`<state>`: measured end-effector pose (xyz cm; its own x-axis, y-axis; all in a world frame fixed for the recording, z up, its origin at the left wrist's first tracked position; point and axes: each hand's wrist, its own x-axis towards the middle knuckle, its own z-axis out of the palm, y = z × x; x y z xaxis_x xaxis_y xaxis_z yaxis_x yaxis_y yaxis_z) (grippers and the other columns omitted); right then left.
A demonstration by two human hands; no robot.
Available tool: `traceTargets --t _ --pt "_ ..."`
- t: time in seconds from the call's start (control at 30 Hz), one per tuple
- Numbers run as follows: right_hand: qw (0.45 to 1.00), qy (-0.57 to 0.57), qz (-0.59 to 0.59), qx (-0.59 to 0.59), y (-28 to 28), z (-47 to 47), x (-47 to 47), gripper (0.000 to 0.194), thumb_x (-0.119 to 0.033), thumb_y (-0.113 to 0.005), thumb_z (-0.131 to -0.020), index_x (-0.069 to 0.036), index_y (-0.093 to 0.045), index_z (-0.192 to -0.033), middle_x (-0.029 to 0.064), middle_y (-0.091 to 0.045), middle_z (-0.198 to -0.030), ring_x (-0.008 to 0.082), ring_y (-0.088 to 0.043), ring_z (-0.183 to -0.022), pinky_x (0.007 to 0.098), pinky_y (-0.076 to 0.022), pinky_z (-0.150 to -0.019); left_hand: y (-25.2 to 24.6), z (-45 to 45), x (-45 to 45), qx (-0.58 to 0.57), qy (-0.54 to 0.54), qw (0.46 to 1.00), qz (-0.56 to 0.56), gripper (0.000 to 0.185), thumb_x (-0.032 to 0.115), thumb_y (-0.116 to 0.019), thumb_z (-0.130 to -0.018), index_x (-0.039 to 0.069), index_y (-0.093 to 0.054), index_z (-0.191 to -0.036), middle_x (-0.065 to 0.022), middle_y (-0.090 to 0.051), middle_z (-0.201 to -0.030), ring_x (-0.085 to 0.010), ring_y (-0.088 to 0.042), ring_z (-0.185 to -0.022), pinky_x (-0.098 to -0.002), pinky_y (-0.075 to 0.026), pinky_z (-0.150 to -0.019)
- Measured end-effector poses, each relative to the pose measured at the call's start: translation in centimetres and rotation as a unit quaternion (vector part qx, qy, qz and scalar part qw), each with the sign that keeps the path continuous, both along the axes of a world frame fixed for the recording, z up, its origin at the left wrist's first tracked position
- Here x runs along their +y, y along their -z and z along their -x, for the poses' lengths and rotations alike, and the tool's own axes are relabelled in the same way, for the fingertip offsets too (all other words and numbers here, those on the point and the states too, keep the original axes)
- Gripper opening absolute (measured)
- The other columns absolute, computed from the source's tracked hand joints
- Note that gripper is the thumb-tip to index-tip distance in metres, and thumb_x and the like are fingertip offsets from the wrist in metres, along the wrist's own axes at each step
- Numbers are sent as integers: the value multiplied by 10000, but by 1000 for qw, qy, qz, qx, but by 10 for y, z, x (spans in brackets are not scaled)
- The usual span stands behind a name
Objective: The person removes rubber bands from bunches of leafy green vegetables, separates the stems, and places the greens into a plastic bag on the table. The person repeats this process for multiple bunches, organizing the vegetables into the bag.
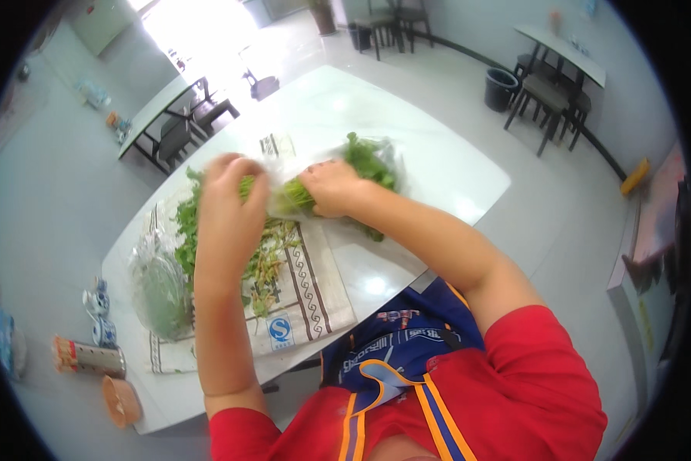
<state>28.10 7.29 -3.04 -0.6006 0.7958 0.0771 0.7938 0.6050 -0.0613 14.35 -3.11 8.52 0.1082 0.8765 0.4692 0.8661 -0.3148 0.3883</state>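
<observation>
My right hand (333, 185) grips a bunch of leafy green herbs (370, 164) by its pale stems. The bunch lies partly in a clear plastic bag (396, 151), leaves pointing away to the right. Blurred by motion, my left hand (230, 193) is raised with bent fingers near the bag's left end; whether it pinches the film I cannot tell. Beneath it a pile of loose leafy greens (187, 245), partly hidden by my forearm, rests on a flattened woven sack (337, 299). Yellowed trimmings (270, 262) are scattered beside the pile.
A knotted clear bag (161, 291) with something green inside sits on the sack's left side. At the table's (438, 155) near left corner stand a metal chopstick holder (100, 358), an orange bowl (122, 400) and blue-and-white ceramics (100, 320). A dark bin (500, 89) stands beyond, near stools.
</observation>
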Motion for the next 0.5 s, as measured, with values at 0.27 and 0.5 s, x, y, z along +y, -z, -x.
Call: traceTargets --t 0.27,0.5 --pt "909 -163 311 226 -28 -28 31 251 -75 -608 -747 -19 -664 -985 124 -684 -895 158 -618 -835 272 -503 -725 60 -43 16 -318 171 915 181 151 108 -574 -908 -17 -604 -986 -38 -634 -904 -123 -597 -855 -247 -472 -784" --pt "796 -37 397 455 -39 -42 31 340 -32 -520 -768 -8 -695 -1059 96 -693 -1011 176 -624 -882 274 -500 -784 94 -45 35 -160 244 951 106 119 51 -595 -827 -35 -597 -909 -138 -555 -1031 -229 -602 -789 -318 -487 -733"
